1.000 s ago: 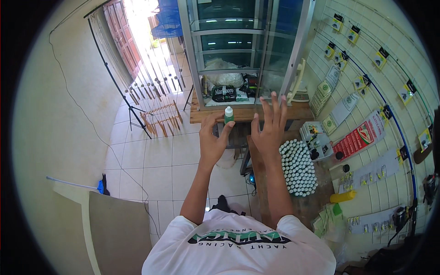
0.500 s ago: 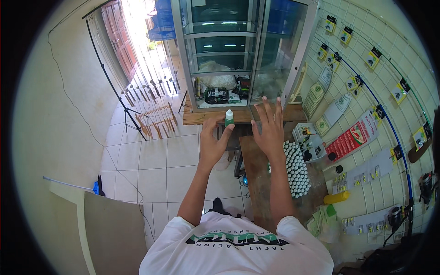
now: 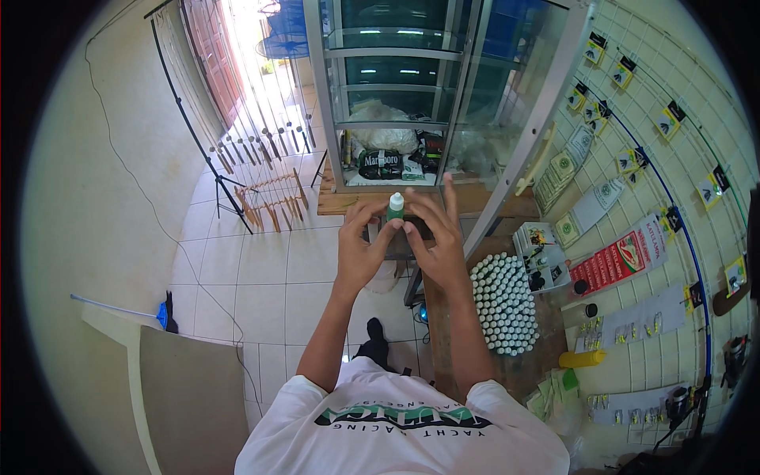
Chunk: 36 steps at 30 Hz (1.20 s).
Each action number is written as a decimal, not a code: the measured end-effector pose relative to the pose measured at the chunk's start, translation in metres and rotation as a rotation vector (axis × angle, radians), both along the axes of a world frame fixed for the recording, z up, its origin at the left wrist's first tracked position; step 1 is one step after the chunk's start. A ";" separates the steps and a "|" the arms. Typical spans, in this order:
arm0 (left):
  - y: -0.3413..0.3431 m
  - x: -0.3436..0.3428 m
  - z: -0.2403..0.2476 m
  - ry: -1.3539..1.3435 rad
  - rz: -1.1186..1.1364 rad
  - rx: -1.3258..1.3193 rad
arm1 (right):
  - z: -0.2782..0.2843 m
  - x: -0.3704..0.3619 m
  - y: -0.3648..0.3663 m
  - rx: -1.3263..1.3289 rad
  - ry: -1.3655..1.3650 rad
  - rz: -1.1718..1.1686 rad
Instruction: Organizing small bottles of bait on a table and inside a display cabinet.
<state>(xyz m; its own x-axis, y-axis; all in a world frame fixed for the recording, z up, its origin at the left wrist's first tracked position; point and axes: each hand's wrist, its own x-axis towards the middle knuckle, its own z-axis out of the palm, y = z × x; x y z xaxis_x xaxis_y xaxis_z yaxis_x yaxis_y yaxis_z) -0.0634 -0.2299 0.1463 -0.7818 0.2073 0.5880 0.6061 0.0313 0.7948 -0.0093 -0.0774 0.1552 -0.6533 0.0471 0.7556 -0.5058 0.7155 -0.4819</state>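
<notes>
A small green dropper bottle (image 3: pixel 396 209) with a white cap stands upright in front of the glass cabinet. My left hand (image 3: pixel 364 244) is closed on it, thumb at the near side and fingers curled along its left. Close by on the right is my right hand (image 3: pixel 440 244), its thumb and fingers apart and curved toward the bottle. The right fingertips come up beside the cap and body; whether they touch is unclear. One right finger points upward.
Many white-capped bottles (image 3: pixel 505 305) crowd the brown wooden table (image 3: pixel 453 348) at right. Behind them sits a white compartment box (image 3: pixel 543 255). A glass cabinet (image 3: pixel 396 123) stands ahead on a wooden ledge (image 3: pixel 336 204). Wire grid with hung packets covers the right wall. A tripod (image 3: pixel 229 202) stands left.
My right hand has moved left and its fingers have curled in beside the bottle. My left hand still holds the bottle. The view has shifted slightly.
</notes>
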 end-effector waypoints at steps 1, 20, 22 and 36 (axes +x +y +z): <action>0.000 -0.007 0.001 -0.016 0.003 -0.023 | 0.000 -0.007 -0.001 -0.081 -0.032 0.065; 0.057 -0.239 0.093 0.168 -0.058 0.178 | 0.086 -0.240 0.035 -0.139 0.254 -0.034; 0.060 -0.259 0.110 0.319 0.027 0.026 | 0.102 -0.261 0.045 -0.113 0.334 -0.070; 0.093 -0.360 0.141 0.845 0.594 -0.422 | 0.126 -0.331 0.111 -0.068 0.282 -0.576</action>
<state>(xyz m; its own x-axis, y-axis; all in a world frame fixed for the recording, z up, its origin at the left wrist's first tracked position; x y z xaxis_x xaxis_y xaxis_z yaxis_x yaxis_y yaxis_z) -0.4237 -0.1370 0.2873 -0.2053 0.2422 0.9482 0.7462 0.6657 -0.0085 -0.3400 0.0337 0.2817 -0.2856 0.3850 0.8776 -0.1640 0.8826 -0.4406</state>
